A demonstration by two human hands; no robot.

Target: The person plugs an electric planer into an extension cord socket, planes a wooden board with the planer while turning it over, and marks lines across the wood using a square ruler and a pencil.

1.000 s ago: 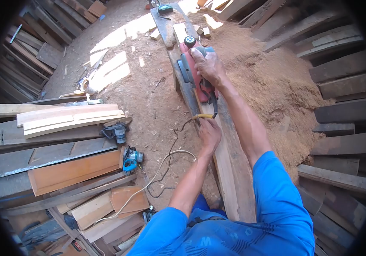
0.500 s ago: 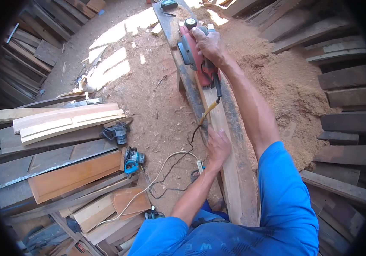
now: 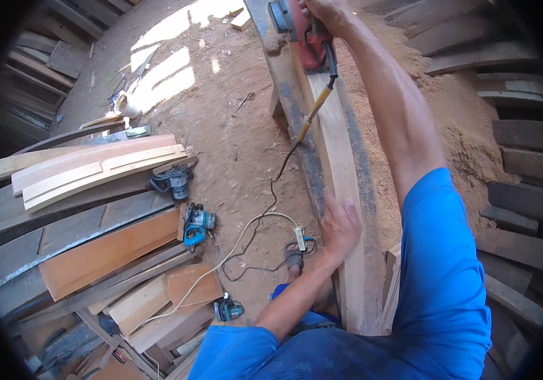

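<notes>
Ideally, with the right hand [image 3: 326, 11] wrapped around the red planer [image 3: 313, 41] on the board [image 3: 332, 133] atop the tabletop [image 3: 370, 259] and the left [image 3: 340, 223] resting loosely open against the board nearer the body, pressure should be even, the cord [image 3: 319, 102] trailing clear.

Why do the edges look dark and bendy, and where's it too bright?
Head view: a dark round border, and the pale planks on the left look bowed, perhaps from a wide lens; head view: sunlight washes out patches of the floor.
</notes>
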